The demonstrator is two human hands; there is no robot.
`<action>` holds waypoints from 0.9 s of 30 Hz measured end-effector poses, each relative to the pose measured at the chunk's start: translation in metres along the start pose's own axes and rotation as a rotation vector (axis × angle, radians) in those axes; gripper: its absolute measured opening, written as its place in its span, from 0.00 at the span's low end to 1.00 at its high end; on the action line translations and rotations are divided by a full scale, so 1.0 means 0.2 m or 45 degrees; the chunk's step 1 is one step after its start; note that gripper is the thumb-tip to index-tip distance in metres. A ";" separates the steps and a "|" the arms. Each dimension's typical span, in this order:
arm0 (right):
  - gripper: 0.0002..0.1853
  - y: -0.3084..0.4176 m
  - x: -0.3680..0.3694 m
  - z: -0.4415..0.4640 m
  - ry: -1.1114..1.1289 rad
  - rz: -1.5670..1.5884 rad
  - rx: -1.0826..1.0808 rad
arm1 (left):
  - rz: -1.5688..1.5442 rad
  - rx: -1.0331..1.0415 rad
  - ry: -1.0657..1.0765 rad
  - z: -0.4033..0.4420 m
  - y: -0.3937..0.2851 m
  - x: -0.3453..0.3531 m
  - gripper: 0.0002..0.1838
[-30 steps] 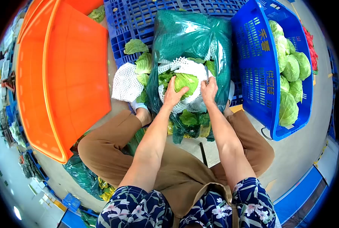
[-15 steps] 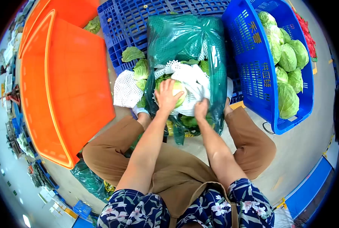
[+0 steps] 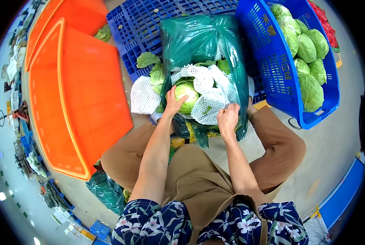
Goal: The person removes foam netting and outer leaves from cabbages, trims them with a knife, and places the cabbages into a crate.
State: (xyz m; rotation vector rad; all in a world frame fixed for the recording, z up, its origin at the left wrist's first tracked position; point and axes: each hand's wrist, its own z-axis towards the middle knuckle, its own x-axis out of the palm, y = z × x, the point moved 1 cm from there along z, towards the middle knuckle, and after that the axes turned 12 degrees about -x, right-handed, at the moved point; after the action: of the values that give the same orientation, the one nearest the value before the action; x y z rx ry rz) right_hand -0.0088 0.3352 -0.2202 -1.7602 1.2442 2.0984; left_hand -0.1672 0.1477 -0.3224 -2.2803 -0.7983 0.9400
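Note:
A round green cabbage [image 3: 185,98] sits in the mouth of a large green plastic bag [image 3: 201,41]. My left hand [image 3: 174,103] grips its left side, with the thumb over the top. Right of the cabbage lies a crumpled white foam net [image 3: 209,107]. My right hand [image 3: 228,118] is closed, its fingertips pinching the net's right edge near the bag's side. More white netting and several leaves lie behind the cabbage. Another foam net [image 3: 144,96] rests flat at the bag's left, beside loose cabbage leaves [image 3: 157,74].
A blue crate [image 3: 272,61] holding several cabbages [image 3: 307,48] stands at the right. Large orange bins [image 3: 84,102] stand at the left. Behind the bag is a blue pallet [image 3: 139,28]. A green plastic bag [image 3: 105,192] lies by my left leg, and red netting [image 3: 323,22] lies beyond the crate.
My left hand has slid from the cabbage's top to its left side. My right hand has moved right with the net, which has come away from the cabbage, leaving more of it bare.

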 end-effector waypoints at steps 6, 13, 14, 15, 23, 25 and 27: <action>0.13 0.28 -0.02 -0.04 0.533 0.314 -0.062 | 0.334 0.060 -0.040 -0.13 0.04 0.06 0.71; 0.15 0.13 0.34 -0.08 0.312 0.028 -0.233 | 0.524 -0.236 -0.051 -0.10 -0.16 0.11 0.70; 0.14 0.12 0.39 -0.07 0.340 0.014 -0.210 | 0.574 -0.246 -0.050 -0.08 -0.17 0.11 0.70; 0.13 0.11 0.41 -0.06 0.364 0.001 -0.188 | 0.624 -0.253 -0.052 -0.07 -0.20 0.11 0.71; 0.09 0.06 0.48 0.03 0.539 -0.017 -0.277 | 0.675 -0.473 0.031 -0.03 -0.31 0.13 0.71; 0.09 0.07 0.50 0.05 0.578 -0.037 -0.276 | 0.670 -0.459 -0.001 -0.02 -0.30 0.16 0.71; 0.09 0.07 0.52 0.07 0.553 -0.064 -0.210 | 0.665 -0.452 -0.011 -0.01 -0.32 0.17 0.70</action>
State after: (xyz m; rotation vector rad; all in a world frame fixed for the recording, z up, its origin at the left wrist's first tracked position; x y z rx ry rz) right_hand -0.0589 0.2946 -0.3031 -2.3873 1.1205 1.8999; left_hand -0.1651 0.2135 -0.2934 -2.8763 -0.3925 1.0965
